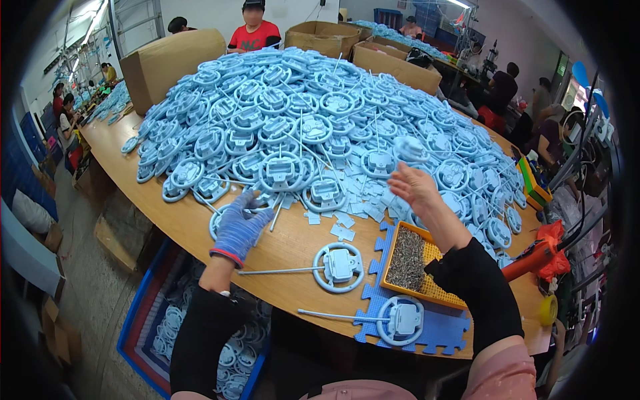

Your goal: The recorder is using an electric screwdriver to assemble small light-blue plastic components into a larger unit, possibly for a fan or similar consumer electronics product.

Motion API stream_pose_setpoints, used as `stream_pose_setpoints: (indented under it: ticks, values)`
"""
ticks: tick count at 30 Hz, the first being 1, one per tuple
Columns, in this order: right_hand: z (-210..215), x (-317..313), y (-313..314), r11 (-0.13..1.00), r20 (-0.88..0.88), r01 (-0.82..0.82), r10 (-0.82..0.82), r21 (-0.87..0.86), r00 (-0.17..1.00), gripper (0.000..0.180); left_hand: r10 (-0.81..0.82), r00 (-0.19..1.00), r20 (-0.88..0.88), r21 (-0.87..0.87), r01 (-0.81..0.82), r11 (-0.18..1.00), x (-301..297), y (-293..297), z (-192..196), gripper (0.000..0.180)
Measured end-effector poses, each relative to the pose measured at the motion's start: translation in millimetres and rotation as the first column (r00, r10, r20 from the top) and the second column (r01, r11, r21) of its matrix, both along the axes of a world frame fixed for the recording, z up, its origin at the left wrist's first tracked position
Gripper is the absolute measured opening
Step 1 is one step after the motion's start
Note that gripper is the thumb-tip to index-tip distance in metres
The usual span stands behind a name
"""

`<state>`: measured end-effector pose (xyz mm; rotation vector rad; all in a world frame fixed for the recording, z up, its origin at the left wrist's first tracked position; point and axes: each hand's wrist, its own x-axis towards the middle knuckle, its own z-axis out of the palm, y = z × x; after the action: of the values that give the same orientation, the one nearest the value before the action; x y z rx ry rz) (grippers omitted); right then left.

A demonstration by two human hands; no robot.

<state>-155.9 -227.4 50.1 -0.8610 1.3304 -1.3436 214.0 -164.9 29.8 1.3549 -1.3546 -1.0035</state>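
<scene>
My left hand (241,225), in a blue glove with a red cuff edge, hovers over the table's near side with its fingers apart. Partly hidden behind it is a light blue toy steering wheel (215,225). My bare right hand (419,188) reaches to the pile's front, fingers loosely spread. Just beyond its fingertips a motion-smeared toy steering wheel (411,149) appears, apart from the hand. Two more wheels with long rods lie near me: one wheel (338,267) on the wood, another wheel (401,320) on a blue foam mat (448,333).
A yellow tray (437,253) of small metal screws (407,259) stands on the mat. The big wheel pile (280,100) covers the table's far side. Small flat blue pieces (343,232) lie scattered. A red-orange tool (533,257) is at right, a blue crate (143,320) below left.
</scene>
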Motion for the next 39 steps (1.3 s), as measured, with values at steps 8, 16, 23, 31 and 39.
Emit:
stream_pose_setpoints:
  ticks: [8,16,23,31,39]
  values:
    - [-20.6,83.4,21.8,0.800,-0.941,-0.499,0.241,0.332,-0.240,0.034,0.076,0.867,0.492,-0.038,-0.066,0.997,-7.5,-27.6,1.7,0.070]
    - [-23.1,88.0,7.8,0.726,-0.893,-0.528,0.301,0.442,-0.334,0.023,0.163,0.797,0.581,0.043,-0.231,0.972,-17.9,-108.4,4.0,0.081]
    - [-29.8,79.0,8.5,0.736,-0.929,-0.566,0.288,0.370,-0.233,0.024,0.071,0.996,0.058,0.219,-0.082,0.972,8.4,-153.0,-25.0,0.059]
    - [-29.5,74.6,30.9,0.622,-0.902,-0.659,0.218,0.423,-0.373,0.025,-0.250,0.786,-0.565,0.227,0.440,0.869,10.3,-48.0,16.6,0.045]
    - [-2.9,70.5,31.0,0.759,-0.935,-0.549,0.257,0.351,-0.244,0.023,-0.469,0.536,-0.702,0.018,0.672,0.740,-49.7,-8.0,30.3,0.051]
